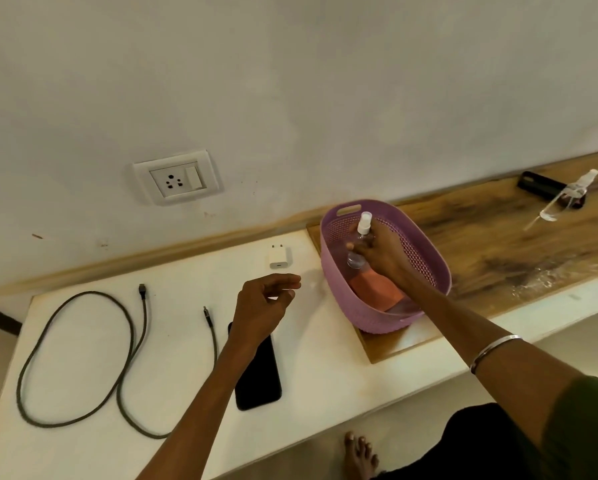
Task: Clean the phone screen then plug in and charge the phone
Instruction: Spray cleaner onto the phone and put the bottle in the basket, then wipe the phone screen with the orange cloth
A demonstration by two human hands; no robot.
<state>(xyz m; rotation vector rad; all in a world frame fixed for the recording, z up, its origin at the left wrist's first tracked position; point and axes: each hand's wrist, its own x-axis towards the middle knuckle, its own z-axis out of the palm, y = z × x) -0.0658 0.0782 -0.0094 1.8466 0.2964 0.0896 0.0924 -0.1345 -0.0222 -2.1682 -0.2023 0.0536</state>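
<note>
A black phone [260, 377] lies screen-up on the white table [83, 427], partly under my left wrist. My left hand [268, 303] hovers above it, fingers loosely curled and empty. My right hand [382, 252] reaches into the purple basket [432, 261] and grips a clear spray bottle [359, 244] with a white nozzle. An orange cloth [377, 289] lies in the basket's bottom. A white charger adapter [279, 257] rests near the wall. A dark braided cable [83, 358] is looped on the table's left. The wall socket [177, 181] is above.
The basket stands on a wooden board [498, 244] at the right. At the far right lie a second clear spray bottle [564, 199] and a black case [541, 187]. My bare foot [359, 455] shows below the table's front edge.
</note>
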